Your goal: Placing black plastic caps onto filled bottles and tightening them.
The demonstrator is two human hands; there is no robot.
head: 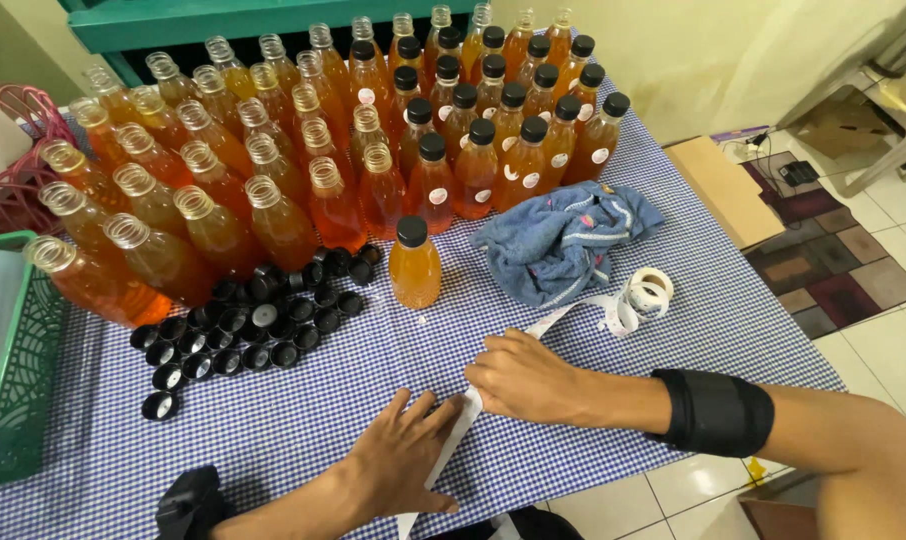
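Left hand (403, 460) flat, fingers spread on white paper label strip (453, 440) | right hand (523, 378) beside it, fingertips pinching strip | capped orange plastic bottle (414, 263) beyond strip

Bare arms, black bands at both wrists

The right hand (523, 378) has a wide, smooth black band around the forearm; the left hand (403, 455) has a black strap at the wrist. No sleeves show.

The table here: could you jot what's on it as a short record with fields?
Surface: blue checked tablecloth
Capped bottles: orange drink bottles, back right
Open bottles: uncapped bottles, left
Lone bottle: capped bottle, apart in front
Caps: black caps, loose pile
Cloth: blue towel
Hands: left hand and right hand on white sticker strip
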